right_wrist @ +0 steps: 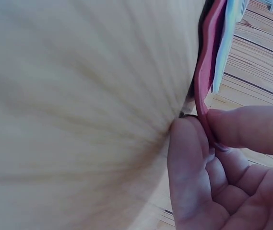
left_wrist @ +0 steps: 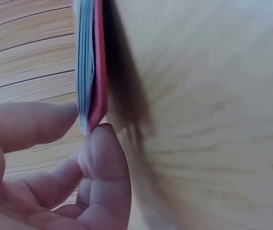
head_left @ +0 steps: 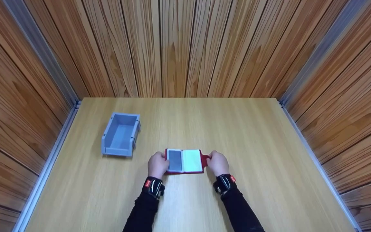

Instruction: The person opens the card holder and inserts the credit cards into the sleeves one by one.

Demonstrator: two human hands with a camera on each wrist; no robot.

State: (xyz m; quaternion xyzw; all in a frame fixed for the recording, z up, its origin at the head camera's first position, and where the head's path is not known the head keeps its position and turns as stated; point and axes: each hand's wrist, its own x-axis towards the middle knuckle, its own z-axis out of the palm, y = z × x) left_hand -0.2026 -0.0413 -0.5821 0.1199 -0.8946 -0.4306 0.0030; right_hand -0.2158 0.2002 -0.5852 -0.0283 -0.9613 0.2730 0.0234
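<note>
- The grey plastic bin (head_left: 120, 134) stood open-topped on the wooden table (head_left: 256, 135), well to the left of and beyond the left hand; nothing was visible inside it.
- The left hand (head_left: 157, 165) pinched the left edge of the red card holder (head_left: 184, 161) between thumb and fingertips (left_wrist: 100, 148).
- The card holder lay open and flat on the table between both hands, showing one grey and one pale sleeve.
- Handling judgement: light, thin and flexible; the clear sleeve pages (left_wrist: 84, 62) were likely slippery, so the cover edges offered the best hold.
- The right hand (head_left: 218, 163) was clamped on the red closure tab (right_wrist: 204, 96) at the holder's right edge.
- No brand, label or writing was readable.
</note>
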